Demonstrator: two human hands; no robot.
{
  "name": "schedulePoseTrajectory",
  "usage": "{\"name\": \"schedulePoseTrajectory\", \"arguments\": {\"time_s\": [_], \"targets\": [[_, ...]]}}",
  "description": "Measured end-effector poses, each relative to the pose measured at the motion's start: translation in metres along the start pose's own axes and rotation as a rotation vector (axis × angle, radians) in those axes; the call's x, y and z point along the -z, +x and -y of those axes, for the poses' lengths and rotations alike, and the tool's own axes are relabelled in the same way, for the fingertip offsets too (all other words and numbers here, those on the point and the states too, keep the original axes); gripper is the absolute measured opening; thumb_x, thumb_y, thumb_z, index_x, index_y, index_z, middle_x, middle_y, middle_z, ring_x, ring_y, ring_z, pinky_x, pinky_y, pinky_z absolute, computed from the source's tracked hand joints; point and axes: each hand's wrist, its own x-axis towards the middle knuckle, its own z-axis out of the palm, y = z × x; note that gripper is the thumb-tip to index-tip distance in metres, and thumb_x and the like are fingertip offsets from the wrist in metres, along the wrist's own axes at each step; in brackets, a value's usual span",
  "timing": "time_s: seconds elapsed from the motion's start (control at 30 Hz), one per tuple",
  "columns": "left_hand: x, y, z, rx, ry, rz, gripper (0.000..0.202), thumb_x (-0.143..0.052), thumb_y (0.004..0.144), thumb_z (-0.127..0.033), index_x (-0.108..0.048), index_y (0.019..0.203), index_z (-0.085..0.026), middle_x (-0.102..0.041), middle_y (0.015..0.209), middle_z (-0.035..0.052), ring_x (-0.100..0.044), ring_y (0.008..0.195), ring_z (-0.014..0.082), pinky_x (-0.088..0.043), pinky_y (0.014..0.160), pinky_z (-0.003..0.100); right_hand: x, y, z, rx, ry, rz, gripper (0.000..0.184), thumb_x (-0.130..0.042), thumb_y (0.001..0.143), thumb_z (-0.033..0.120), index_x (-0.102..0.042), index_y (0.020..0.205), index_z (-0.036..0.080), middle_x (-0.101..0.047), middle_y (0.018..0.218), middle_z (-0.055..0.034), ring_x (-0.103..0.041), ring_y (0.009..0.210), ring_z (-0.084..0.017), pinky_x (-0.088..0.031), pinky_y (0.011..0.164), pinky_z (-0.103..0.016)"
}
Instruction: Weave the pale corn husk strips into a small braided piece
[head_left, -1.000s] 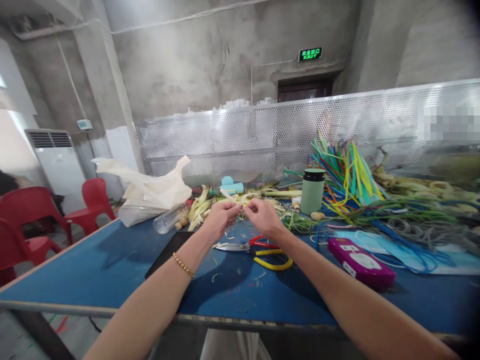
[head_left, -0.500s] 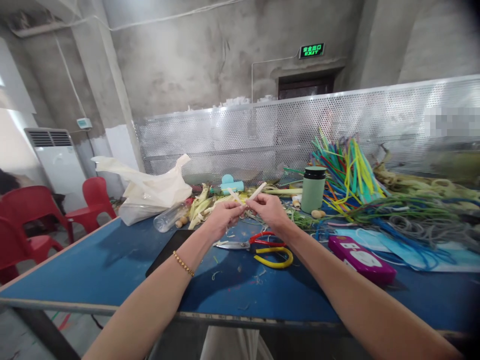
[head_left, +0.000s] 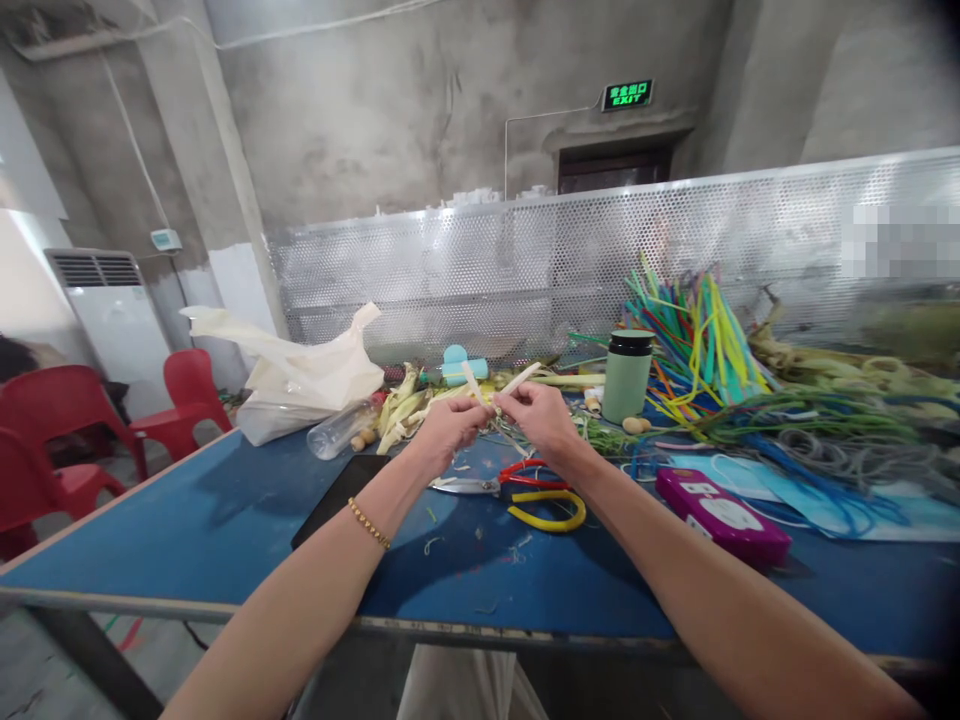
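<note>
My left hand (head_left: 451, 428) and my right hand (head_left: 541, 412) meet fingertip to fingertip above the middle of the table, both closed in a pinch. Between them is a pale strip that looks like corn husk (head_left: 523, 377); one flat end sticks up past my right fingers and another pale end (head_left: 472, 381) rises by my left fingers. Whether this is one folded strip or two, I cannot tell. Just below my hands lie scissors (head_left: 546, 510) with one red and one yellow handle. A black flat tablet or phone (head_left: 339, 500) is partly behind my left forearm.
On the blue table (head_left: 187, 540), a white plastic bag (head_left: 307, 375), clear bottle (head_left: 341, 430) and corn husks (head_left: 401, 410) lie left. Rightward are a green jar (head_left: 627, 380), purple box (head_left: 720, 515), blue face masks (head_left: 892, 510) and colourful strips (head_left: 712, 345). Red chairs (head_left: 64, 410) stand beyond.
The pale end by my left fingers now stands higher and more upright. The right-hand end has tilted slightly lower. Both hands stay pinched together in nearly the same place.
</note>
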Motion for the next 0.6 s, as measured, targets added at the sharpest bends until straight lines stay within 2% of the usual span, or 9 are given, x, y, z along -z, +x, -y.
{"name": "schedulePoseTrajectory", "arguments": {"time_s": [0.27, 0.43, 0.5, 0.6], "targets": [[0.0, -0.003, -0.004, 0.006, 0.009, 0.019, 0.029, -0.076, 0.061, -0.034, -0.056, 0.06, -0.013, -0.045, 0.05, -0.0037, -0.027, 0.039, 0.0024, -0.012, 0.042, 0.024, 0.001, 0.0, 0.0, -0.033, -0.014, -0.015, 0.028, -0.061, 0.071, 0.038, -0.057, 0.056, 0.015, -0.05, 0.049, 0.0021, -0.039, 0.047, -0.009, -0.03, 0.047, -0.024], [0.004, -0.001, -0.002, -0.056, 0.072, 0.049, 0.032, -0.077, 0.06, -0.039, -0.06, 0.06, -0.012, -0.04, 0.047, -0.0046, -0.027, 0.042, 0.0036, -0.013, 0.045, 0.024, 0.01, 0.008, -0.009, -0.047, 0.0, 0.027, 0.033, -0.056, 0.077, 0.043, -0.06, 0.062, 0.014, -0.056, 0.054, -0.0005, -0.047, 0.049, -0.011, -0.036, 0.05, -0.025], [0.005, -0.001, -0.001, -0.065, 0.093, 0.039, 0.031, -0.076, 0.06, -0.039, -0.061, 0.061, -0.012, -0.04, 0.047, -0.0046, -0.026, 0.043, 0.004, -0.013, 0.045, 0.025, 0.018, 0.013, -0.01, -0.02, -0.028, -0.056, 0.033, -0.053, 0.08, 0.045, -0.063, 0.072, 0.014, -0.06, 0.061, -0.003, -0.052, 0.054, -0.014, -0.039, 0.054, -0.027], [0.005, 0.0, 0.002, -0.082, 0.167, 0.04, 0.03, -0.073, 0.064, -0.04, -0.062, 0.062, -0.012, -0.039, 0.048, -0.0045, -0.025, 0.044, 0.0048, -0.013, 0.046, 0.025, 0.029, 0.017, -0.006, 0.181, -0.204, -0.367, 0.029, -0.054, 0.081, 0.039, -0.064, 0.092, 0.014, -0.065, 0.09, -0.0101, -0.057, 0.076, -0.019, -0.045, 0.073, -0.033]]}}
